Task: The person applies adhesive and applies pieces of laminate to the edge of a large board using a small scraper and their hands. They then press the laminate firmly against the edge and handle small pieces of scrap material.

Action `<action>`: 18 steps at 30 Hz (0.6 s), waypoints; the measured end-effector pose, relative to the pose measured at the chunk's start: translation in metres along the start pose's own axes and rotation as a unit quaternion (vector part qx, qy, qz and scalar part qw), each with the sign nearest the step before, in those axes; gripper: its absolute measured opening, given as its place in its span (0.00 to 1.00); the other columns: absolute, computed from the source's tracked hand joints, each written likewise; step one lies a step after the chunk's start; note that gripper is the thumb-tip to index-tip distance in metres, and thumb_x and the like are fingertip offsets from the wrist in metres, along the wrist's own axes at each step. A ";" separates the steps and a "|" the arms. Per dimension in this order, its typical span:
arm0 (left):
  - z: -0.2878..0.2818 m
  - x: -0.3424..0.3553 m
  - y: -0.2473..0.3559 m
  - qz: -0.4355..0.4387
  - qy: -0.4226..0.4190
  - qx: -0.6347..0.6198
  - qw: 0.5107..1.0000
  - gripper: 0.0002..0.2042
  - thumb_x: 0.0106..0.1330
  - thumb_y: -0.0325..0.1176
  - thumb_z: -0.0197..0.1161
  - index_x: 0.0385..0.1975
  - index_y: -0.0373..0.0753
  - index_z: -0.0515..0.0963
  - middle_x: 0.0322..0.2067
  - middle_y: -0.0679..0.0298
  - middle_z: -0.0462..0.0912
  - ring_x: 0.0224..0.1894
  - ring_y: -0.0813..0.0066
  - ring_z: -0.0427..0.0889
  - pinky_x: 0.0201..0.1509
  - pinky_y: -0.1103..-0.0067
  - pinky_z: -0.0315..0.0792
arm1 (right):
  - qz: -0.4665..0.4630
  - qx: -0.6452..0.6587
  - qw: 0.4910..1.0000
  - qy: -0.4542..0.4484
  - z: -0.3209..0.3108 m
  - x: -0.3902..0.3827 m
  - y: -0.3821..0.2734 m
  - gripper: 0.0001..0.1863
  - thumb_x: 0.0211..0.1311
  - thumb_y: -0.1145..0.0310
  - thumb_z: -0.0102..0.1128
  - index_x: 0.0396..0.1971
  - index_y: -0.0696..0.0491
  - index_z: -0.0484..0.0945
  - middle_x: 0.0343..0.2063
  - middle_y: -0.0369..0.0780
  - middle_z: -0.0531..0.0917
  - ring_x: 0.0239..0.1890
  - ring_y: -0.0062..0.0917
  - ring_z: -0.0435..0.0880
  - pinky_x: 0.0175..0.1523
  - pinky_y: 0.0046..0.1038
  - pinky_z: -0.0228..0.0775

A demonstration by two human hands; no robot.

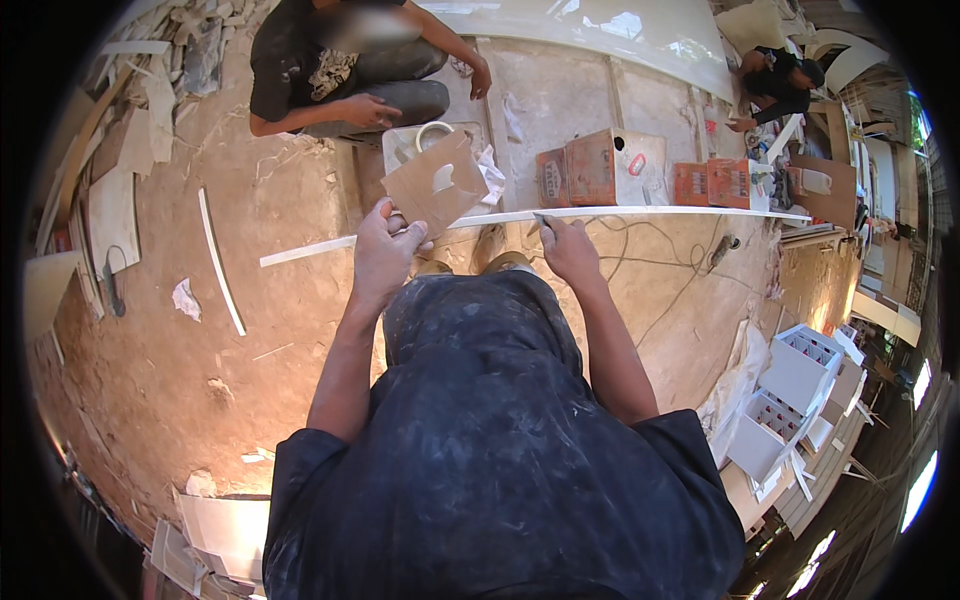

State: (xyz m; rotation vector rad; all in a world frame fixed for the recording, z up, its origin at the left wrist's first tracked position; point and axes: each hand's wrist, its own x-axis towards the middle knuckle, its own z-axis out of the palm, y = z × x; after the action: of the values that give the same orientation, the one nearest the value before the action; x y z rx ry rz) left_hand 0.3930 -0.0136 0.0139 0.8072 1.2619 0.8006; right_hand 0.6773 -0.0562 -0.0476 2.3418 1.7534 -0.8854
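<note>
My left hand [385, 250] grips a brown square board [420, 188] by its lower left corner, thumb on top. On the board sits a white blob of paste [443, 178]. My right hand [570, 250] is closed around a small flat scraper [541, 219]; only its dark blade tip shows. That tip is at a long narrow white strip [660, 211], which runs across in front of me. Whether blade and strip touch, I cannot tell. The board covers part of the strip.
Beyond the strip stand orange-and-white cardboard boxes [592, 168] and a tray with a tape roll [433, 133]. One person [345, 75] squats ahead; another person [775, 85] bends far right. A loose white strip [220, 262] lies left, a cable [680, 262] right, white drawer-like boxes [768, 432] lower right.
</note>
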 end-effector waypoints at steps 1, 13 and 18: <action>-0.001 0.000 -0.002 -0.007 0.002 -0.003 1.000 0.14 0.65 0.22 0.55 0.50 0.29 0.69 0.40 0.55 0.81 0.41 0.74 0.82 0.41 0.80 0.79 | 0.016 0.006 1.000 0.022 0.014 0.009 0.012 0.21 0.67 0.56 0.48 0.56 0.46 0.74 0.45 0.55 0.75 0.41 0.48 0.79 0.47 0.43 0.72; 0.002 -0.012 -0.011 -0.020 -0.016 0.005 1.000 0.15 0.65 0.23 0.55 0.52 0.30 0.68 0.40 0.55 0.81 0.40 0.74 0.82 0.43 0.80 0.79 | -0.022 -0.032 0.999 0.021 0.066 0.016 -0.008 0.23 0.65 0.58 0.50 0.59 0.46 0.69 0.49 0.58 0.69 0.39 0.52 0.81 0.43 0.47 0.75; 0.000 -0.011 -0.014 -0.025 -0.018 0.007 0.999 0.15 0.65 0.23 0.55 0.51 0.30 0.68 0.40 0.55 0.81 0.41 0.74 0.82 0.43 0.80 0.79 | -0.015 -0.050 0.998 -0.020 0.044 0.014 -0.020 0.22 0.65 0.59 0.50 0.57 0.48 0.71 0.52 0.59 0.68 0.39 0.51 0.81 0.43 0.47 0.76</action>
State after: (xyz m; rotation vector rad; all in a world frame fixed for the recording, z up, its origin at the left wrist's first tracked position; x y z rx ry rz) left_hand 0.3923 -0.0302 0.0069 0.7938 1.2523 0.7351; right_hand 0.6442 -0.0549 -0.0861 2.2259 1.7781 -0.8237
